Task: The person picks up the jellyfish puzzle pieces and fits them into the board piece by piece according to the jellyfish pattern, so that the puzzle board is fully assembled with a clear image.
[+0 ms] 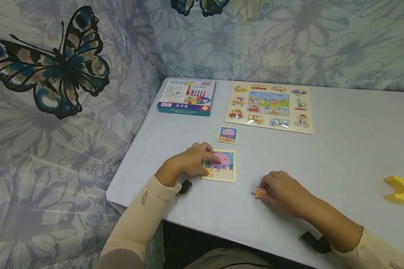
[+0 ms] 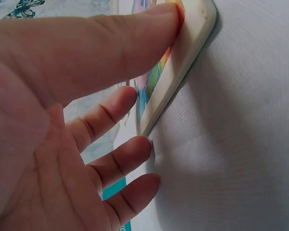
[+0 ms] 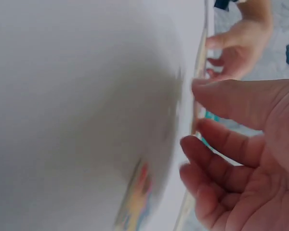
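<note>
A small square jigsaw board [image 1: 233, 175] with a pink jellyfish picture lies on the table; its lower part shows bare wood. My left hand [image 1: 192, 160] is at the board's left side, index finger over the jellyfish and thumb [image 2: 159, 31] pressing near the lower-left corner. The other fingers lie loosely extended by its edge. To the right, my right hand [image 1: 284, 192] is beside a pink and yellow puzzle piece [image 1: 258, 192], partly hidden by the fingertips. In the right wrist view, thumb and fingers are apart, and a blurred colourful piece [image 3: 136, 197] lies on the table.
Behind the board lies a smaller jellyfish picture tile [image 1: 227, 134]. Farther back are a boxed set [image 1: 185, 98] and a large vehicle peg puzzle [image 1: 269, 108]. A yellow arched block [image 1: 398, 189] stands at the far right. Flowered cloth [image 1: 219, 45] borders the table.
</note>
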Motion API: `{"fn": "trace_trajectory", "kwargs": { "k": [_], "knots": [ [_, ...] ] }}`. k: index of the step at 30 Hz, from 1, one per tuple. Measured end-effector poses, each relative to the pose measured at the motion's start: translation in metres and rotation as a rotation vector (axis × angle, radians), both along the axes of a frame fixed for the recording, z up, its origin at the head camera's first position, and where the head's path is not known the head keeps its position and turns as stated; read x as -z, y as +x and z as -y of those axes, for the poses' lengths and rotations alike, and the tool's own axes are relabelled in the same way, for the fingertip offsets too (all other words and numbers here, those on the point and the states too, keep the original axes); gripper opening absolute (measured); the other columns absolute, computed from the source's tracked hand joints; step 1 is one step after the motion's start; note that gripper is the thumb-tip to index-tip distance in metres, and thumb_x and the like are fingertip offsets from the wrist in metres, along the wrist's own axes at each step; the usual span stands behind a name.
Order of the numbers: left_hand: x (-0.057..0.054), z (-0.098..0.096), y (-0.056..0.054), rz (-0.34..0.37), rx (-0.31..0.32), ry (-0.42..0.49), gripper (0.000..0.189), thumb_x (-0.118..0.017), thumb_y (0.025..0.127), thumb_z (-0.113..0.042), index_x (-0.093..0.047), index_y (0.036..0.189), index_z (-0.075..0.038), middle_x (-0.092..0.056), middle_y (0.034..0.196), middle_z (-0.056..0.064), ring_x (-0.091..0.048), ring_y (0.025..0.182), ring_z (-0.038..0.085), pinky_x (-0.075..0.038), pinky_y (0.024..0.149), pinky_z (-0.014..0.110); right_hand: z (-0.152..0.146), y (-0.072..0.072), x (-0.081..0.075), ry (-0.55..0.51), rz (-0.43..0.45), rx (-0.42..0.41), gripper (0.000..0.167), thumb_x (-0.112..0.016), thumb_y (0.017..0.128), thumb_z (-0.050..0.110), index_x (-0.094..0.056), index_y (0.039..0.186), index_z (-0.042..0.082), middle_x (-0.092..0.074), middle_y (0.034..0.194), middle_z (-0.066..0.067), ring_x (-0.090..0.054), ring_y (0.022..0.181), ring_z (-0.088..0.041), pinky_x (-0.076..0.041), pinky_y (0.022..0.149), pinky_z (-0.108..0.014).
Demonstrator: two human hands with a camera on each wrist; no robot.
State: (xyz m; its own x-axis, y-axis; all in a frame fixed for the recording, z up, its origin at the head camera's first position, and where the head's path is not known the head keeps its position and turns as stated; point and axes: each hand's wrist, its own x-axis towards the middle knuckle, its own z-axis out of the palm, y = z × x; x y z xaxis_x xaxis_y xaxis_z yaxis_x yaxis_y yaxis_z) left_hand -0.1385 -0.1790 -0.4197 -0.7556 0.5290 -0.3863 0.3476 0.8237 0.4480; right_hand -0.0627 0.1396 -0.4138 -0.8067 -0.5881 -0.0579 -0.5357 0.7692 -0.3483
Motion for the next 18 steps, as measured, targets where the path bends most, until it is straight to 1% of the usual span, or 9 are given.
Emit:
{"fn": "trace_trajectory", "kwargs": {
  "k": [4, 6, 9, 13, 15, 18],
  "knots": [
    [0.000, 0.000, -0.001, -0.002, -0.012, 0.001, 0.051, -0.083, 0.087, -0.023, -0.067, 0.132, -0.041, -0.045, 0.135, -0.006, -0.038, 0.123, 0.018, -0.041, 0.104, 0.038, 0.029, -0.009, -0.008, -0.011, 0.060, 0.027, 0.022, -0.083, 0.084, 0.019, -0.072, 0.099, 0.007, -0.068, 0.090, 0.001, -0.060, 0.082, -0.014, -0.056, 0.078, -0.039],
    [0.001, 0.000, -0.002, -0.006, -0.016, 0.000, 0.051, -0.083, 0.087, -0.023, -0.068, 0.132, -0.041, -0.045, 0.135, -0.007, -0.038, 0.122, 0.018, -0.041, 0.104, 0.038, 0.044, -0.015, -0.010, -0.023, 0.057, 0.011, 0.022, -0.082, 0.085, 0.019, -0.073, 0.102, 0.007, -0.070, 0.090, 0.000, -0.061, 0.080, -0.014, -0.056, 0.077, -0.038],
    [0.001, -0.001, -0.002, -0.011, -0.021, 0.004, 0.051, -0.083, 0.086, -0.023, -0.068, 0.131, -0.041, -0.046, 0.135, -0.007, -0.038, 0.123, 0.018, -0.041, 0.105, 0.039, 0.065, -0.026, -0.008, -0.053, -0.008, -0.063, 0.019, -0.082, 0.087, 0.020, -0.076, 0.102, 0.010, -0.073, 0.091, -0.001, -0.065, 0.081, -0.015, -0.057, 0.077, -0.037],
    [0.001, -0.001, -0.001, -0.007, -0.034, 0.012, 0.050, -0.083, 0.087, -0.021, -0.069, 0.130, -0.041, -0.046, 0.135, -0.006, -0.039, 0.124, 0.019, -0.041, 0.105, 0.040, 0.087, -0.039, -0.001, -0.105, -0.128, -0.191, 0.012, -0.083, 0.086, 0.017, -0.080, 0.097, 0.012, -0.075, 0.086, -0.001, -0.066, 0.078, -0.015, -0.057, 0.075, -0.035],
    [0.001, 0.000, -0.001, -0.003, -0.041, 0.018, 0.049, -0.082, 0.087, -0.020, -0.069, 0.130, -0.041, -0.046, 0.135, -0.006, -0.039, 0.125, 0.020, -0.041, 0.105, 0.041, 0.095, -0.043, 0.002, -0.119, -0.166, -0.235, 0.011, -0.084, 0.085, 0.016, -0.081, 0.094, 0.010, -0.074, 0.083, -0.001, -0.064, 0.075, -0.015, -0.057, 0.075, -0.034],
    [0.001, 0.000, 0.000, -0.004, -0.046, 0.024, 0.049, -0.082, 0.087, -0.021, -0.069, 0.130, -0.041, -0.047, 0.134, -0.007, -0.039, 0.124, 0.019, -0.042, 0.105, 0.040, 0.104, -0.046, 0.005, -0.111, -0.211, -0.283, 0.008, -0.085, 0.083, 0.013, -0.081, 0.090, 0.010, -0.072, 0.079, -0.001, -0.062, 0.072, -0.015, -0.056, 0.072, -0.033]
  ]
}}
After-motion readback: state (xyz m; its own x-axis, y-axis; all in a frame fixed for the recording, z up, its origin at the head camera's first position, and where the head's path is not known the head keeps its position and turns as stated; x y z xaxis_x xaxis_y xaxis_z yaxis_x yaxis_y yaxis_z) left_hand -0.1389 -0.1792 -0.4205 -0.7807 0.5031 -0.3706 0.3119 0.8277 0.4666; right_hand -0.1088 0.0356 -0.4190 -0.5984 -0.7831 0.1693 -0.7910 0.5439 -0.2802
